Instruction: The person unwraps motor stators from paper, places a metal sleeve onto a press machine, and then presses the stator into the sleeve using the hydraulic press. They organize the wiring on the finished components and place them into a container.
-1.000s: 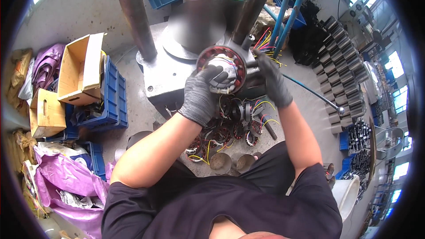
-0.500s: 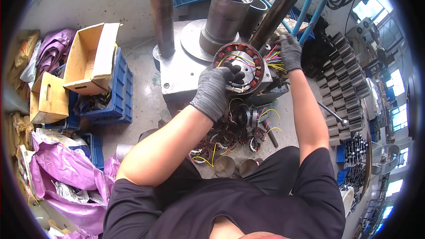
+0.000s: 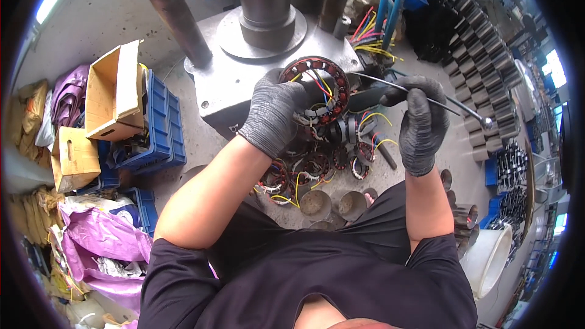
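My left hand (image 3: 272,109), in a dark grey knitted glove, grips the left side of a motor stator (image 3: 340,88). This ring has dark red coils, with yellow, red and blue lead wires (image 3: 321,83) crossing its opening. It is held in front of the metal press base (image 3: 210,88), tilted toward me. To its right, my gloved right hand (image 3: 420,123) pinches a thin metal rod (image 3: 382,81) between thumb and fingers. The rod's far end points left, close to the stator's upper right rim; whether they touch I cannot tell.
Several wound stators (image 3: 317,167) lie on the floor below. A ball-ended lever (image 3: 486,123) sticks out beyond my right hand. Steel cylinders (image 3: 481,79) are stacked at right. Coloured wires (image 3: 375,49) hang beside the press. Blue crates (image 3: 164,116) and cardboard boxes (image 3: 116,85) stand at left.
My right hand has come back from the coloured wires beside the press, toward me, and now holds the thin rod. The stator remains in my left hand. The view has shifted.
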Tool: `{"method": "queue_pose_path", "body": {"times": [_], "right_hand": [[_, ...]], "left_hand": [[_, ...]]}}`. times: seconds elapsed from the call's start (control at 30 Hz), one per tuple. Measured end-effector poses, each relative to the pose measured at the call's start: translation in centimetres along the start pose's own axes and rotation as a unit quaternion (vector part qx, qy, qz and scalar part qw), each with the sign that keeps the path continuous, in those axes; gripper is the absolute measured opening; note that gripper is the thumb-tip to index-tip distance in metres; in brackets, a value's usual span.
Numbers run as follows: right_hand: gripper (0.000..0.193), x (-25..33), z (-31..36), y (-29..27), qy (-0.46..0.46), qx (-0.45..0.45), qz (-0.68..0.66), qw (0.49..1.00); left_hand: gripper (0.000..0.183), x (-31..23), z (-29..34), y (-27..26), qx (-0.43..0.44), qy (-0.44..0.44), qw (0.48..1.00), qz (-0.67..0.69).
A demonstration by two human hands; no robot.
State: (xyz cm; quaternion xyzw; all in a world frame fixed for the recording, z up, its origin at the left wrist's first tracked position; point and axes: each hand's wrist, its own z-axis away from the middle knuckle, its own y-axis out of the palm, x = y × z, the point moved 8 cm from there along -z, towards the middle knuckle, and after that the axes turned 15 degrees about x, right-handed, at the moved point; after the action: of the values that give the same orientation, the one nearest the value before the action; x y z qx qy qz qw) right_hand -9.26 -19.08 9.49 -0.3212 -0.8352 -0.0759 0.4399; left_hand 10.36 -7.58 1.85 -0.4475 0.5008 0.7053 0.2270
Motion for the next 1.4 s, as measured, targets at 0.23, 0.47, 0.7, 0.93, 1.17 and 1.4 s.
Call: {"method": "queue_pose_path", "body": {"times": [0.23,0.47,0.7,0.93,1.17,1.4], "right_hand": [[0.011,-2.1,1.0,-0.1,0.087,0.029,0.000,0.996],[0.012,-1.8,0.4,-0.4,0.109,0.105,0.191,0.970],[0.011,-2.0,-0.3,1.1,-0.001,0.145,0.304,0.942],[0.010,0.0,-0.3,0.0,0.017,0.107,0.260,0.960],[0.010,-3.9,0.3,0.4,0.059,0.128,0.164,0.976],[0.013,-3.2,0.4,0.4,0.040,0.137,0.168,0.975]], "left_hand": [[0.056,3.1,-1.4,-0.2,0.016,-0.029,0.996,-0.083],[0.054,2.5,-1.2,2.9,0.020,-0.034,0.994,-0.099],[0.057,3.2,-2.1,1.9,0.007,-0.037,0.983,-0.181],[0.058,4.7,-2.8,0.2,0.007,-0.071,0.990,-0.118],[0.058,3.8,-2.1,1.2,0.013,-0.065,0.994,-0.091],[0.056,3.9,-2.3,0.7,0.023,-0.065,0.990,-0.126]]}}
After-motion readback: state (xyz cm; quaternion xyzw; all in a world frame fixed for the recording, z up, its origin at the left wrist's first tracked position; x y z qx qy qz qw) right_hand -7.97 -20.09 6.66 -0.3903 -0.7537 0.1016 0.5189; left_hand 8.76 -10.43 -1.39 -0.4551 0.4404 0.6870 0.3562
